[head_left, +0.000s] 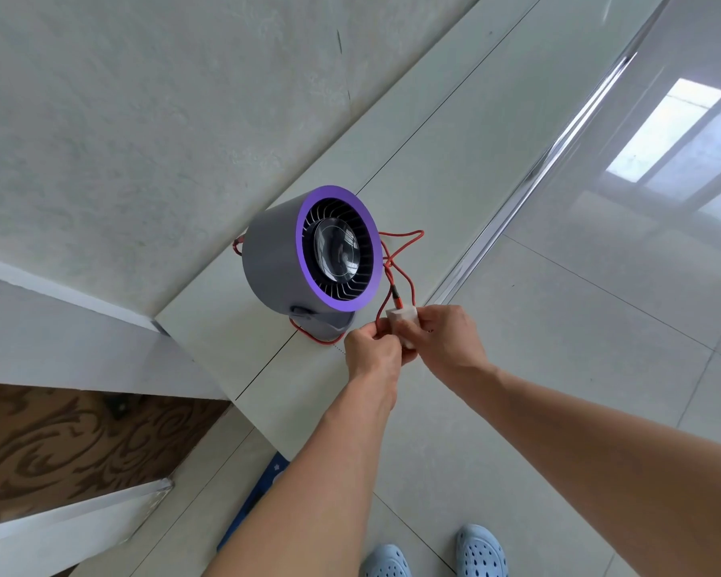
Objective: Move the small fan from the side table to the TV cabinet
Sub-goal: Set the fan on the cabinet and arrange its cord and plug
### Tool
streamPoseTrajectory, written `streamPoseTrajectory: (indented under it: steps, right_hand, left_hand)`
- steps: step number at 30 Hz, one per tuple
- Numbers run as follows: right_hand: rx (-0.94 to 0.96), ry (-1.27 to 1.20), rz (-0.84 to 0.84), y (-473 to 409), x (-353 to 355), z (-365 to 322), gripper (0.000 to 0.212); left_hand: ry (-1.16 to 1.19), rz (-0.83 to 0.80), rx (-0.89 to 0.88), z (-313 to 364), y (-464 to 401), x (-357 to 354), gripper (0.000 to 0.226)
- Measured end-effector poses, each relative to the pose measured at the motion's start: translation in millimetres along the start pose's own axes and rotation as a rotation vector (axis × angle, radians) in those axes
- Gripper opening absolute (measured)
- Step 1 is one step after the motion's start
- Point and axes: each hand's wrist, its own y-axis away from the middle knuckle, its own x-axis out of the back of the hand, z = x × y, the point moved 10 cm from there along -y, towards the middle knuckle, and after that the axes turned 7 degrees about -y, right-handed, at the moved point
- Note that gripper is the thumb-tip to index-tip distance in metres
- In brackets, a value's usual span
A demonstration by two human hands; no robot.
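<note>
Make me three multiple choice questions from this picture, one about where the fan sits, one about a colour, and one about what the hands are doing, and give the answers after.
1. Where is the small fan?
A. On the pale ledge by the wall
B. On the floor tiles
C. Held up in both hands

2. What colour is the fan's cable?
A. Blue
B. Red-orange
C. White

3. What are the hands doing?
A. Both grip the fan body
B. Both hang free
C. Both are closed around the white plug block and cable

Answers:
1. A, its base rests on the pale ledge, next to the wall.
2. B, the cable loops red-orange around the base and beside the purple ring.
3. C, the left hand pinches the cable by the block, the right hand holds the block; neither touches the fan.
</note>
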Motion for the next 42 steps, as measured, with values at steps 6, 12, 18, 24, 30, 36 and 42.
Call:
streamPoseTrajectory:
  steps: [6, 12, 18, 24, 30, 36, 42]
  right_hand:
    - [-0.021, 0.074, -0.005, -8.2, 3.0, -3.6, 0.034]
    - [0.024, 0.073, 0.06, -3.7, 10.9, -3.6, 0.029]
    - [0.022, 0.084, 0.167, -0.5, 17.8, -5.4, 0.029]
    - [-0.075, -0.183, 0.251, -12.9, 35.5, -8.8, 0.039]
    - [-0.393, -0.601, 0.063, -7.1, 36.6, 10.7, 0.026]
    - [0.194, -0.069, 0.016, 28.4, 38.9, -18.6, 0.036]
    - [0.361, 0.287, -0.082, 53.1, 22.5, -25.9, 0.031]
  left_hand:
    - [0.006, -0.004, 0.038, -2.8, -2.8, 7.4, 0.02]
    - [-0.021, -0.002, 0.063, -1.7, -2.1, 9.8, 0.016]
    - [-0.102, 0.003, 0.039, 2.6, 0.5, 8.6, 0.01]
    - [-0.215, 0.03, -0.046, 14.0, -0.9, 13.5, 0.018]
    - [-0.068, -0.044, -0.133, 24.7, 8.3, 4.4, 0.019]
    - [0.248, -0.239, -0.034, 12.0, 25.5, -18.4, 0.017]
    - [0.067, -0.188, -0.023, 7.7, 24.1, -15.4, 0.028]
